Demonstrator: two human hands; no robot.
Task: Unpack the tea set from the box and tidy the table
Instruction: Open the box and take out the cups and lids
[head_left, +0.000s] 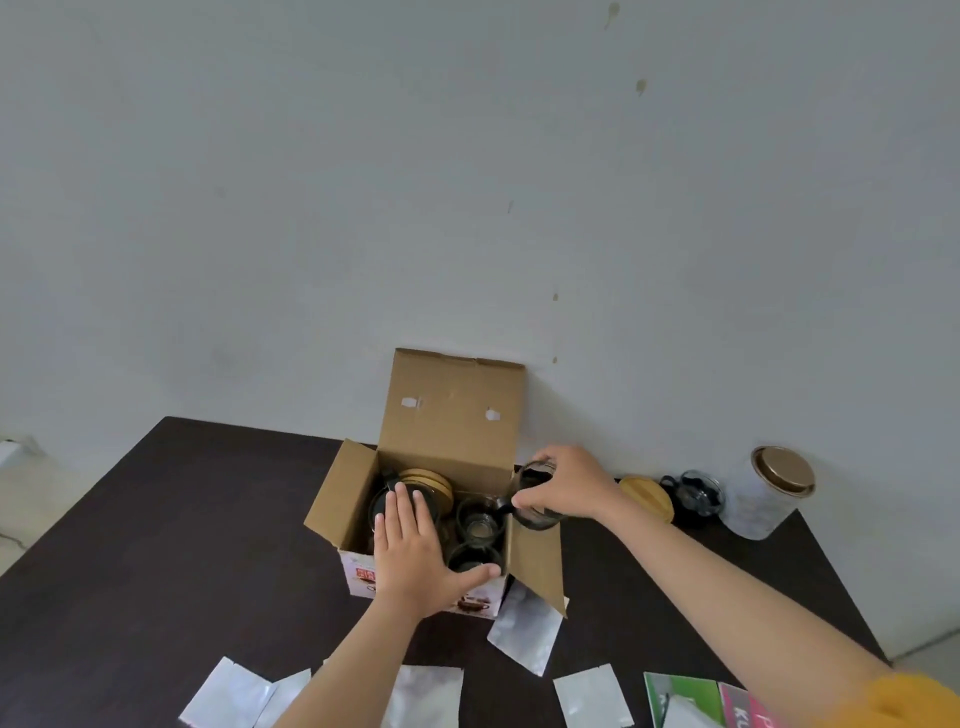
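Note:
An open cardboard box (343, 493) stands on the dark table (156, 545), its lid flap raised against the wall. Inside are a glass teapot, wooden coasters (426, 480) and two glass cups (480, 522). My left hand (410, 551) lies flat with straight fingers over the box's front, fingertips on the teapot. My right hand (566, 491) grips a glass cup (537, 512) from above, at the box's right flap. A wooden coaster (649, 496) and another glass cup (698, 493) sit on the table to the right.
A white canister with a bronze lid (769, 493) stands at the table's back right corner. Several silver foil pouches (524, 631) lie along the near edge, with green and pink packets (691, 699) at bottom right. The wall rises directly behind the box.

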